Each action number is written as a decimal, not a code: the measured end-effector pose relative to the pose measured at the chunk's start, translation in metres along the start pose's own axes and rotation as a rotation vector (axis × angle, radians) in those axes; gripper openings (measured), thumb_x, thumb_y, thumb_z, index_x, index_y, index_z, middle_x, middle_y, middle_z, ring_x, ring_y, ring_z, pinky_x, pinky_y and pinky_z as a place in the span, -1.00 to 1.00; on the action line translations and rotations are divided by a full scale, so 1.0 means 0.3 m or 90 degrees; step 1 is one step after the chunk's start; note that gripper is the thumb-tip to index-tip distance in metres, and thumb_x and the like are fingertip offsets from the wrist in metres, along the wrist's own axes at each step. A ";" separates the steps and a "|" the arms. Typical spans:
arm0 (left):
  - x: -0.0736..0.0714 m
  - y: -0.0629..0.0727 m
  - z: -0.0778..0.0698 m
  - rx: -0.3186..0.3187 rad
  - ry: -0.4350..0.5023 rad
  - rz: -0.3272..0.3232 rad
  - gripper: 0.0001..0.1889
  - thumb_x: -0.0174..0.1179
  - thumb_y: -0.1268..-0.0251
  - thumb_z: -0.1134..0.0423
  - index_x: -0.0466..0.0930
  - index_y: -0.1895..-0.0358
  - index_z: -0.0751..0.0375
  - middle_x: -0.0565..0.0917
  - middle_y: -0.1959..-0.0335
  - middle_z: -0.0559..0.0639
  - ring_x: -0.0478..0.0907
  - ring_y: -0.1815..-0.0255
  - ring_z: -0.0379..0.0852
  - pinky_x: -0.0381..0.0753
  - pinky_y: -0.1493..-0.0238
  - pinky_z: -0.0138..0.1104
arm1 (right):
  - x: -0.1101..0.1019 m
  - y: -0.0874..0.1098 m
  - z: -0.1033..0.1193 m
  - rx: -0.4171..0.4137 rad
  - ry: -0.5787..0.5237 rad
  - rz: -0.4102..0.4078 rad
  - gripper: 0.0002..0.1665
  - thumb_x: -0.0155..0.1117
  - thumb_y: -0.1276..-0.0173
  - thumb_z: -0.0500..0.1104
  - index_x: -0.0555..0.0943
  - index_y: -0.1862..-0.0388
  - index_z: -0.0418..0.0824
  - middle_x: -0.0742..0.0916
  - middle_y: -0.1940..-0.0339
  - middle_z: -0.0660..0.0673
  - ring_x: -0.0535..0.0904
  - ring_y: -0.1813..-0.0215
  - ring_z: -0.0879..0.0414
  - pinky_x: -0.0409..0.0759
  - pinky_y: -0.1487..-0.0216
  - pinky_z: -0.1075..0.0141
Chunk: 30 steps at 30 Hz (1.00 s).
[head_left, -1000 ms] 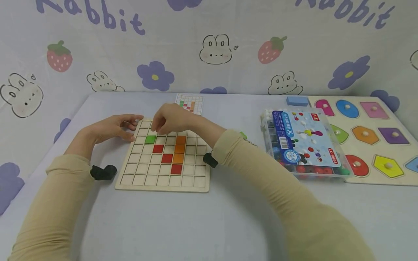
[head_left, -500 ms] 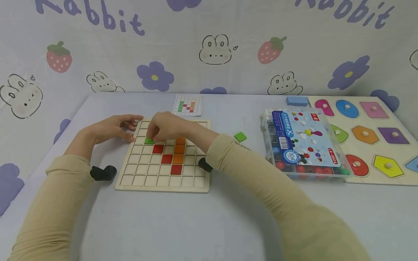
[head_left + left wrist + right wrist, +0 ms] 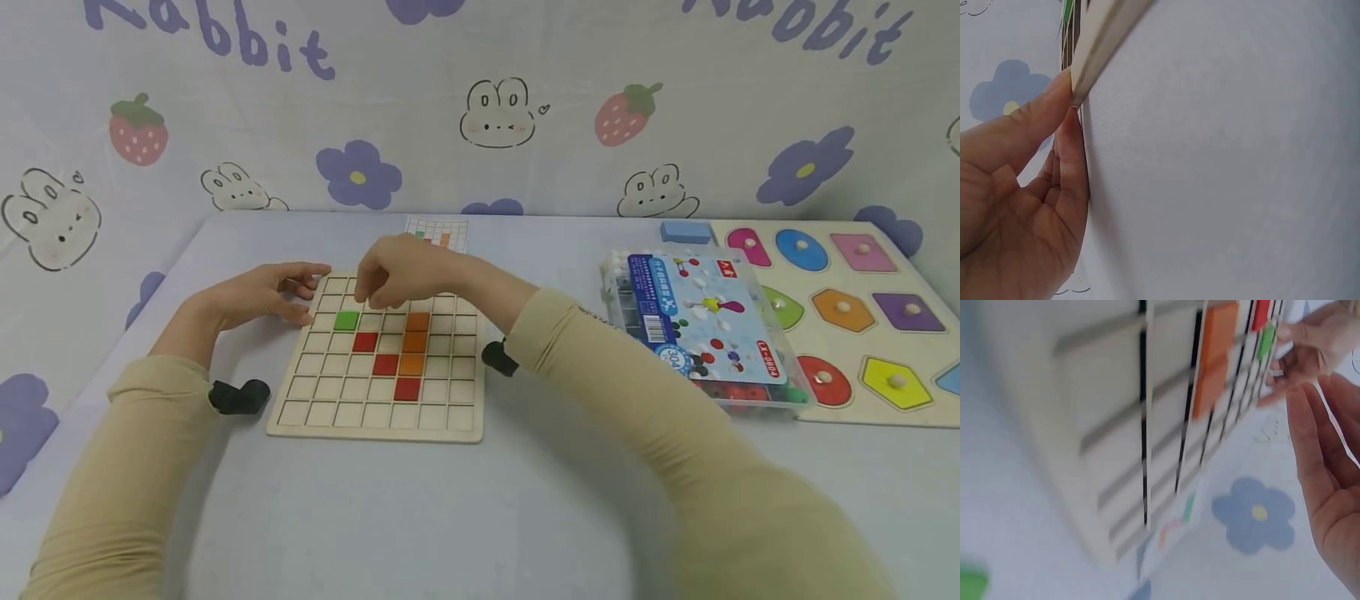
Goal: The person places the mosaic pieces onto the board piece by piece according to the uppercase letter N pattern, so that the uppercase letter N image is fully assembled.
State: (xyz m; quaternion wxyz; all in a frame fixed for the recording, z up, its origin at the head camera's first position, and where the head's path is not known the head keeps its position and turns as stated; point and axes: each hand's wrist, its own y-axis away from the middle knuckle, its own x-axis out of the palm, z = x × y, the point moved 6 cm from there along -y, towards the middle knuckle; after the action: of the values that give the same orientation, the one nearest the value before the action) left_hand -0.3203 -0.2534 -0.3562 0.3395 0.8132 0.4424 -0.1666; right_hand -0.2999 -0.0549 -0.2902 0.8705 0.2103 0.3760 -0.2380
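Note:
A wooden grid board (image 3: 337,414) lies on the table. One green tile (image 3: 346,321), several red tiles (image 3: 365,342) and a column of orange tiles (image 3: 415,342) sit in its squares. At the board's left edge rests my left hand (image 3: 258,297), its thumb and index finger touching the rim near the far corner; the left wrist view shows both at the board's edge (image 3: 1094,59). Over the board's far left squares hovers my right hand (image 3: 401,271). Its fingers (image 3: 1307,425) extend loosely in the right wrist view, with no tile showing between them.
Behind the board lies a printed pattern card (image 3: 450,227), partly covered by my right hand. To the right stand a clear plastic box (image 3: 705,325), a blue block (image 3: 686,232) and a knobbed shape puzzle (image 3: 855,342). A loose green piece (image 3: 971,584) blurs into the right wrist view.
My right hand dipped to the green tile on the board, then rose back and away from it. Its sleeve now covers the loose green tile on the table. My left hand stayed put.

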 end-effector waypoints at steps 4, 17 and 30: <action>-0.004 0.000 0.002 -0.008 0.002 -0.003 -0.12 0.35 -0.19 0.35 0.10 -0.56 0.07 0.29 -0.18 0.07 0.26 -0.20 -0.04 0.27 -0.28 -0.16 | -0.045 0.067 -0.031 0.033 0.014 0.036 -0.78 0.27 -0.36 -0.23 0.69 0.05 -0.24 0.71 0.24 -0.06 0.65 0.21 0.05 0.66 0.06 0.25; 0.001 0.006 -0.006 -0.005 0.004 0.001 -0.13 0.34 -0.20 0.36 0.09 -0.56 0.08 0.29 -0.19 0.10 0.26 -0.21 -0.03 0.28 -0.28 -0.16 | -0.117 0.265 -0.214 0.123 0.073 0.099 -0.73 0.43 -0.21 -0.19 0.70 0.08 -0.12 0.72 0.06 -0.09 0.59 0.00 0.07 0.56 -0.01 0.24; 0.004 0.002 0.000 -0.003 0.006 -0.001 -0.13 0.33 -0.20 0.37 0.08 -0.56 0.10 0.28 -0.20 0.08 0.26 -0.22 -0.04 0.30 -0.25 -0.19 | -0.077 0.285 -0.320 0.166 0.013 0.203 -0.63 0.48 -0.07 -0.39 0.68 0.11 -0.19 0.65 0.12 -0.10 0.52 0.06 0.07 0.52 -0.02 0.28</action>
State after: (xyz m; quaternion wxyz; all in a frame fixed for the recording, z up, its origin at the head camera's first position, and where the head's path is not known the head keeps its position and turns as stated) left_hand -0.3191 -0.2530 -0.3565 0.3392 0.8128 0.4450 -0.1621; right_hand -0.3182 0.0717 -0.3171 0.8586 0.3804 0.3132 -0.1417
